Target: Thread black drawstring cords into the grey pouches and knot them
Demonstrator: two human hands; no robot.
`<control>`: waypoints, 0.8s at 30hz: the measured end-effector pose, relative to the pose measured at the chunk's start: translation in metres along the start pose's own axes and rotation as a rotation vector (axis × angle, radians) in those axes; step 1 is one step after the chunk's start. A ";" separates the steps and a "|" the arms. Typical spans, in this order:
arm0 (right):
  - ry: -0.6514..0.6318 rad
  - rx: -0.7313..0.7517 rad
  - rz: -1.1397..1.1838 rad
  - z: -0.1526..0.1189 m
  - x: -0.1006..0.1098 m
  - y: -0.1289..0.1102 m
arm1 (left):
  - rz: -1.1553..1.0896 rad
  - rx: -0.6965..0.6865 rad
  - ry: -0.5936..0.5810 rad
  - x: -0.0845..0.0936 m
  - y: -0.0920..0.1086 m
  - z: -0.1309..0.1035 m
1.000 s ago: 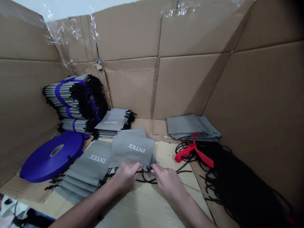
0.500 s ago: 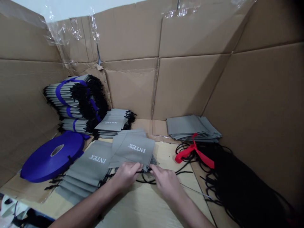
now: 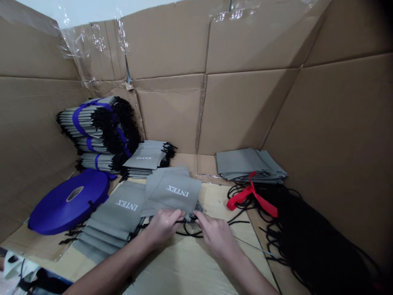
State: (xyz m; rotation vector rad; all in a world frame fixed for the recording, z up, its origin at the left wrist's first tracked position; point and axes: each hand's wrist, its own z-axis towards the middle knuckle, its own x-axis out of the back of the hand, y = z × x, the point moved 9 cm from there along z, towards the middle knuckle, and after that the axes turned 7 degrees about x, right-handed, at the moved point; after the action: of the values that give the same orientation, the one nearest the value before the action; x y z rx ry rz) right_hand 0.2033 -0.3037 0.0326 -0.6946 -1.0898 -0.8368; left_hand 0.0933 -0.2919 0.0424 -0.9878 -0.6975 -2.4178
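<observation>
Gray pouch (image 3: 175, 194) is lying atop others. Left hand (image 3: 167, 223) is pinching its near edge; right hand (image 3: 215, 231) is gripping a small black piece (image 3: 193, 216) at its near-right corner. Tabletop (image 3: 184, 266) is extending nearside of pouch and rightward toward cord bundle (image 3: 316, 241).

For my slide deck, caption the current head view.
Two bare hands work a black cord at the edge of a grey INTEX pouch.

dim, even light; source unseen. diagonal shadow across cardboard wall (image 3: 251, 45), upper right. glare on clear tape (image 3: 98, 39), upper left. wide-angle bowing; upper right corner black.
</observation>
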 end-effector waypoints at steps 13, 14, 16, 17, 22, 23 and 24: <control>0.027 0.005 0.009 0.000 0.002 -0.002 | -0.033 0.037 -0.018 -0.004 -0.007 -0.002; 0.029 0.008 0.010 0.001 0.002 -0.002 | -0.035 0.041 -0.020 -0.004 -0.008 -0.002; 0.033 0.013 0.009 0.001 0.002 -0.002 | -0.039 0.046 -0.023 -0.004 -0.008 -0.002; 0.037 0.014 0.006 0.001 0.002 -0.002 | -0.041 0.049 -0.023 -0.003 -0.008 -0.002; 0.068 0.011 -0.002 0.000 0.003 -0.002 | -0.045 0.058 -0.024 -0.002 -0.008 -0.001; 0.073 0.011 -0.002 0.000 0.003 -0.002 | -0.045 0.059 -0.025 -0.002 -0.008 -0.001; 0.077 0.011 -0.002 0.000 0.003 -0.002 | -0.045 0.060 -0.027 -0.002 -0.008 -0.001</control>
State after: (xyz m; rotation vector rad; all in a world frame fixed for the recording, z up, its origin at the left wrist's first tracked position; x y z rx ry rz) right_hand 0.2025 -0.3054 0.0360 -0.6474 -1.0247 -0.8519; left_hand 0.0897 -0.2856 0.0383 -0.9924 -0.8050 -2.4116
